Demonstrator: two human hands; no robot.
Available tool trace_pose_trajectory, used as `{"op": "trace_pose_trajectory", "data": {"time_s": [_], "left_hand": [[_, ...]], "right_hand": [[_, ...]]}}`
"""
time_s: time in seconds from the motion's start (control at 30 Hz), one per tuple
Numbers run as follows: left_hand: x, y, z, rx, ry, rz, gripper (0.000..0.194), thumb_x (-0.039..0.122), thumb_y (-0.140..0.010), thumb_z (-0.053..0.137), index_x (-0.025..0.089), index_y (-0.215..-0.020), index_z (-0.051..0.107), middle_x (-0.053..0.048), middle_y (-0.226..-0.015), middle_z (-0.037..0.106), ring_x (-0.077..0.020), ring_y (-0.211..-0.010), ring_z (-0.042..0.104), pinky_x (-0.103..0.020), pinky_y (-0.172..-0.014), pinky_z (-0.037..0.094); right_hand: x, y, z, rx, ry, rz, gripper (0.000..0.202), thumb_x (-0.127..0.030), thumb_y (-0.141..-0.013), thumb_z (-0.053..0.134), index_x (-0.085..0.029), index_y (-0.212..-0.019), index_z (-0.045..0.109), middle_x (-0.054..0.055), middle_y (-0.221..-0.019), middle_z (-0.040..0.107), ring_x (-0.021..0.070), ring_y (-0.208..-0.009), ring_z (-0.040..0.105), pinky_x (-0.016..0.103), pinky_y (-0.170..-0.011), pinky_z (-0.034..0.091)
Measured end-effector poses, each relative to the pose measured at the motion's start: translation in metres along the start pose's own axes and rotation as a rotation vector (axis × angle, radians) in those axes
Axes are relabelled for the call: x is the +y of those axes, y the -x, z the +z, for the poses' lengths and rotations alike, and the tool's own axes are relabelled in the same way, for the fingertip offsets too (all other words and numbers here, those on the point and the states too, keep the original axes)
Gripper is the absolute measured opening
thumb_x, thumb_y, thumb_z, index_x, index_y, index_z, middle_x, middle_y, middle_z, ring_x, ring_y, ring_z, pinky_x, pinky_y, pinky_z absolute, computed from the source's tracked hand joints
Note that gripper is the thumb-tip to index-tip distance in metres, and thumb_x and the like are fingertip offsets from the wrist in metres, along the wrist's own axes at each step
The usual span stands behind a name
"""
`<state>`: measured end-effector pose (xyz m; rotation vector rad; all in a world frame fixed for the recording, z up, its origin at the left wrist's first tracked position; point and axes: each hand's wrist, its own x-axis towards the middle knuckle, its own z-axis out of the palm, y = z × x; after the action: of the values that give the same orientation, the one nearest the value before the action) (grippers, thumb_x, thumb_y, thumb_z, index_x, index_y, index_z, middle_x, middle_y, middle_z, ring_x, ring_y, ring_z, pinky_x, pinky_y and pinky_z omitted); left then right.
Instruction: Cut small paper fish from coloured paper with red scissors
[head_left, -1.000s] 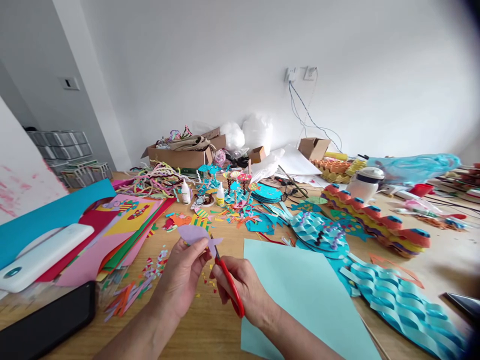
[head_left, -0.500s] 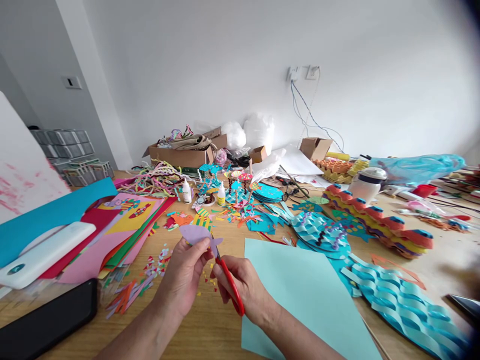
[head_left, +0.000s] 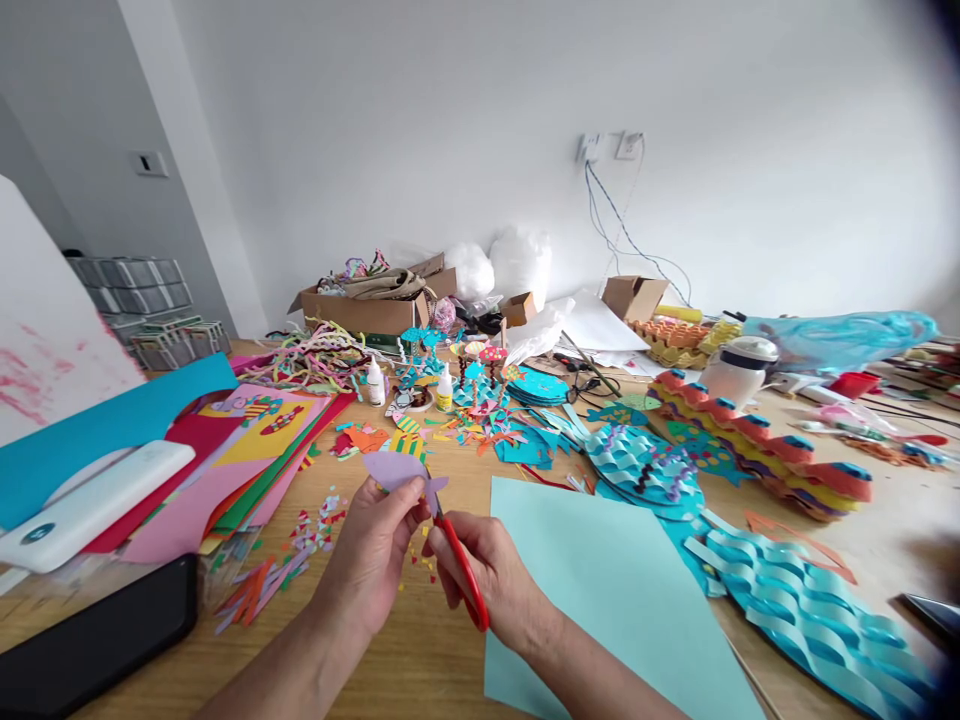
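The right hand (head_left: 489, 562) holds metal scissors (head_left: 466, 574) with red handles. At eleven o'clock from them, the left hand (head_left: 379, 540) pinches a thin purple paper fish (head_left: 393, 472), likely to keep it still for the blades.

Wood-grain table (head_left: 420, 650) carries: blk. phone (head_left: 97, 640), 8 o'clk; lt.-blue sheet (head_left: 615, 565), 4 o'clk; cardbd. box (head_left: 360, 313), 11 o'clk; egg-ctn. strip (head_left: 757, 442), 2 o'clk.

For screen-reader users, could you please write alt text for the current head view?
The left hand holds a lilac paper fish up to red-handled scissors in the right hand, above a wooden table bearing a turquoise sheet and paper scraps.
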<state>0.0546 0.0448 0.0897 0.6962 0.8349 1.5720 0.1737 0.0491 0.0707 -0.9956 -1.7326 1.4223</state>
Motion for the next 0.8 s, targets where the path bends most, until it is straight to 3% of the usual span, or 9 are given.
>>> {"op": "trace_pose_trajectory", "data": {"time_s": [0.8], "left_hand": [[0.0020,0.0000,-0.0038,0.022,0.004,-0.029,0.016,0.021,-0.060,0.072,0.017,-0.066,0.058,0.005,-0.060,0.058,-0.0094,-0.054,0.052,-0.021,-0.053,0.041]], "right_hand": [[0.0019,0.0013,-0.0005,-0.002,0.013,0.001,0.046,-0.057,-0.080,0.046,-0.017,-0.058,0.045,-0.006,-0.042,0.042,0.0057,-0.035,0.040,0.016,-0.035,0.030]]}}
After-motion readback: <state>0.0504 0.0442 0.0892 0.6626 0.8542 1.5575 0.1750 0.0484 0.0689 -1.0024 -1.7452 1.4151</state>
